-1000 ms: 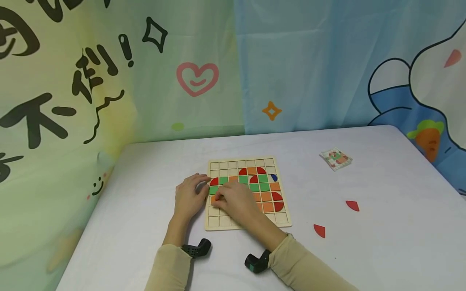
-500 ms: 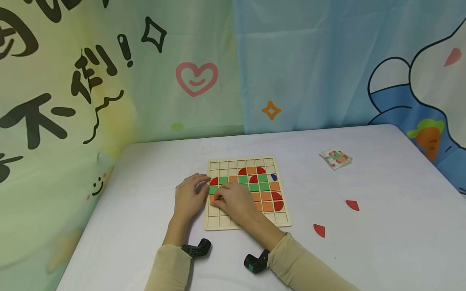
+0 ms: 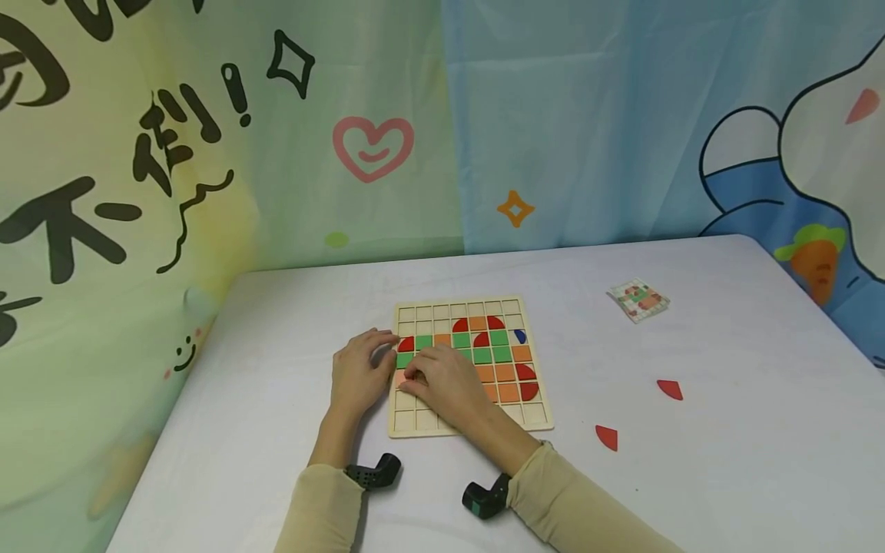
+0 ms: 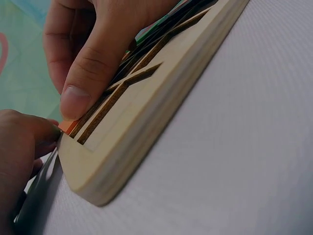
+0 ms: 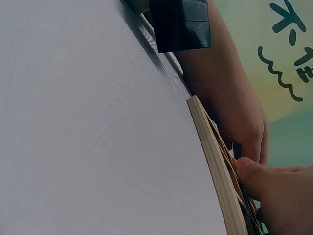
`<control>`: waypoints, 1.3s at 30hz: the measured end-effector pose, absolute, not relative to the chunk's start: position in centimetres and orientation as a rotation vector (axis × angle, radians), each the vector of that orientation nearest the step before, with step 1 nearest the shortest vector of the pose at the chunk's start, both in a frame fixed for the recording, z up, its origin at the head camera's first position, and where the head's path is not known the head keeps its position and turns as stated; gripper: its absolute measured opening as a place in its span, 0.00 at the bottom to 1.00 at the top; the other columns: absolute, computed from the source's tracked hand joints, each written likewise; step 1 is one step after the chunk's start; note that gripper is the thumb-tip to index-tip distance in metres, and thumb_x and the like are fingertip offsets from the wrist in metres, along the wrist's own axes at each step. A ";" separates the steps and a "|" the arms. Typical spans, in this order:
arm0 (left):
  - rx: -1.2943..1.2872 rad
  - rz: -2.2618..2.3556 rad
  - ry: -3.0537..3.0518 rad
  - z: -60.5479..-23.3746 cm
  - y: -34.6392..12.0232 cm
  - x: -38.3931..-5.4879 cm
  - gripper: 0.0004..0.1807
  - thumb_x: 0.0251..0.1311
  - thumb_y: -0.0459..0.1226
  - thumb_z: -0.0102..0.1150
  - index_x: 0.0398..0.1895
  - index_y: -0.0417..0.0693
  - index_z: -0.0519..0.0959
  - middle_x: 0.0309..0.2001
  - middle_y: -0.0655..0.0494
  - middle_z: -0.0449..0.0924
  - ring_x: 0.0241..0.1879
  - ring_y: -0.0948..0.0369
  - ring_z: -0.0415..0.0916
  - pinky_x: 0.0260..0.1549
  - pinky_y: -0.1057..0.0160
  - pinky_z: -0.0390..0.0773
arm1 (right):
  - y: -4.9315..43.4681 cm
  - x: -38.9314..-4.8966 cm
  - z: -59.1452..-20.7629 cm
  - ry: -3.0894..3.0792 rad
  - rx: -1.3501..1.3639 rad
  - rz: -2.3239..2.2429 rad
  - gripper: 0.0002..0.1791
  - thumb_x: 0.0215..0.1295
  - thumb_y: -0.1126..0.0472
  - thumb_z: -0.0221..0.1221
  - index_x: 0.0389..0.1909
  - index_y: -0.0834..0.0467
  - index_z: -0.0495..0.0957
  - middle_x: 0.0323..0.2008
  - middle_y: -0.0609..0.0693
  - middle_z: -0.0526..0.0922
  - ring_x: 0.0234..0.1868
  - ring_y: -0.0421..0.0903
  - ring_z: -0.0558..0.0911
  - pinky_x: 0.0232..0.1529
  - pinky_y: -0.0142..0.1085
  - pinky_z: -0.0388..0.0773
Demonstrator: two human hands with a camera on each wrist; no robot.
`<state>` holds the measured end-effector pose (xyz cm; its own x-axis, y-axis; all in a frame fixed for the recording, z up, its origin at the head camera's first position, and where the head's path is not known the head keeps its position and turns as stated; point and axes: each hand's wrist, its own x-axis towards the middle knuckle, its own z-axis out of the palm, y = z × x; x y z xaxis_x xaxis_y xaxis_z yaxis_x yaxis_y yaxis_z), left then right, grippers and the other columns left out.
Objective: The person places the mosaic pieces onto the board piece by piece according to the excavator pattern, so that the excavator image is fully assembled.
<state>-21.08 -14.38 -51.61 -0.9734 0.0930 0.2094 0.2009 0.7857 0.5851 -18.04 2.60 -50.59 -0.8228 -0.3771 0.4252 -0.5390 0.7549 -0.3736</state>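
Note:
A wooden grid board (image 3: 405, 421) lies on the table, partly filled with green, orange and red pieces and one blue piece. My left hand (image 3: 361, 370) rests beside its left edge, thumb and index fingertips right at the rim. Reaching across the board, my right hand (image 3: 448, 380) pinches an orange tile (image 3: 399, 376) at the left column. In the left wrist view, the right thumb lies over that orange tile (image 4: 67, 126) near the board's corner, and the left fingertip is close beside it. The palm and forearm hide several middle cells.
Two red quarter-round pieces (image 3: 607, 438) lie on the white table to the right of the board. A small stack of pattern cards (image 3: 639, 300) sits farther back on the right. A printed curtain (image 3: 588, 138) hangs behind the table.
My right thumb and fingertips shift slightly left with the orange tile, which looks paler now. The left hand stays in place.

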 end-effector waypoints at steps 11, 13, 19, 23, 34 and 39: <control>-0.235 -0.947 -2.806 -51.4 -14.4 -21.1 0.14 0.62 0.40 0.55 0.49 0.56 0.82 0.56 0.58 0.79 0.65 0.57 0.66 0.62 0.46 0.59 | 2.5 -17.8 -50.3 -2.671 0.753 0.586 0.08 0.55 0.48 0.66 0.24 0.47 0.81 0.31 0.39 0.80 0.35 0.38 0.78 0.38 0.33 0.77; -0.245 -0.942 -2.799 -51.3 -14.5 -21.1 0.14 0.61 0.40 0.55 0.49 0.56 0.82 0.55 0.58 0.79 0.65 0.57 0.67 0.61 0.45 0.59 | 2.4 -17.7 -50.0 -2.679 0.763 0.577 0.07 0.56 0.50 0.66 0.24 0.47 0.81 0.32 0.40 0.80 0.35 0.39 0.78 0.39 0.33 0.77; -0.248 -0.948 -2.780 -51.4 -14.7 -21.0 0.14 0.60 0.39 0.56 0.48 0.55 0.82 0.55 0.57 0.79 0.64 0.56 0.68 0.61 0.44 0.59 | 2.8 -17.4 -49.2 -2.728 0.794 0.634 0.05 0.58 0.53 0.63 0.27 0.49 0.84 0.35 0.42 0.80 0.39 0.41 0.79 0.42 0.35 0.78; -0.238 -0.962 -2.780 -51.6 -14.5 -21.0 0.14 0.61 0.39 0.56 0.49 0.55 0.82 0.56 0.57 0.79 0.64 0.56 0.67 0.61 0.44 0.59 | 4.5 -17.7 -47.8 -2.862 0.771 0.683 0.07 0.63 0.52 0.60 0.32 0.48 0.85 0.39 0.42 0.81 0.44 0.41 0.79 0.47 0.35 0.78; -0.228 -0.967 -2.784 -51.5 -14.2 -20.7 0.14 0.61 0.40 0.54 0.50 0.54 0.81 0.56 0.57 0.79 0.65 0.56 0.67 0.62 0.45 0.59 | 16.0 -18.4 -43.7 -3.175 0.527 0.826 0.21 0.60 0.52 0.63 0.53 0.54 0.78 0.57 0.58 0.73 0.60 0.58 0.70 0.61 0.54 0.68; -0.227 -0.978 -2.786 -51.5 -14.1 -20.7 0.14 0.61 0.40 0.55 0.50 0.54 0.81 0.56 0.56 0.79 0.65 0.56 0.67 0.62 0.45 0.59 | 20.8 -18.1 -44.2 -3.373 0.361 0.770 0.35 0.53 0.48 0.68 0.62 0.52 0.70 0.65 0.64 0.63 0.65 0.64 0.59 0.60 0.64 0.62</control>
